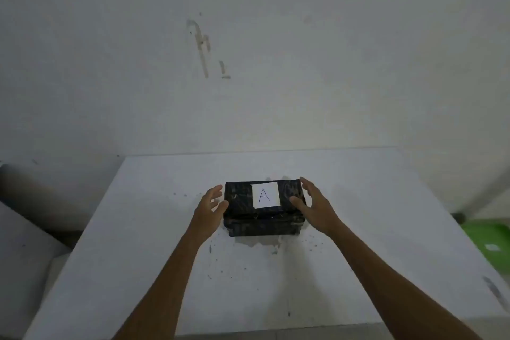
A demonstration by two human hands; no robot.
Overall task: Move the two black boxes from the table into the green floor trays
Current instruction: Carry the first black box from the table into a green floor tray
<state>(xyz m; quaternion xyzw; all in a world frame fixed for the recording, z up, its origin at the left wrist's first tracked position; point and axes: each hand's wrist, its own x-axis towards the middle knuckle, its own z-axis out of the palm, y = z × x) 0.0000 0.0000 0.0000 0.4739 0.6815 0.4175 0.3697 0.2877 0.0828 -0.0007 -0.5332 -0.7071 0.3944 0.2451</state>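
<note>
Black rectangular box (265, 208), wrapped in glossy, scuffed dark material, resting on white rectangular table top (154, 270), roughly mid-table and toward the far half. White paper label (265, 195) fixed to upper face of box, near its far edge, bearing a single handwritten capital "A" in dark ink; no other writing or brand mark legible anywhere. Box closed, contents not visible.

Left hand (209, 208) at left end of box, fingers spread and curled, thumb tip touching or nearly touching upper left corner; firm contact not certain. Right hand (313, 205) at right end of box, fingers spread, thumb lying on upper face just right of label, remaining fingers reaching past far right corner. Neither hand closed into a firm clasp; box flanked between the two open palms and still seated on table. Both bare forearms extending from lower edge of view.

Table surface marked with dark specks and smudges, densest around and in front of box. Green tray (489, 243) on floor beyond right edge of table, only partly in view, holding a small pale patch of unclear nature; no box visible inside visible part. Only one black box in view.

White wall (276, 63) behind table, stained with grey-brown streaks and smears. Grey shadowed shapes at lower left beside table, too dim to identify.
</note>
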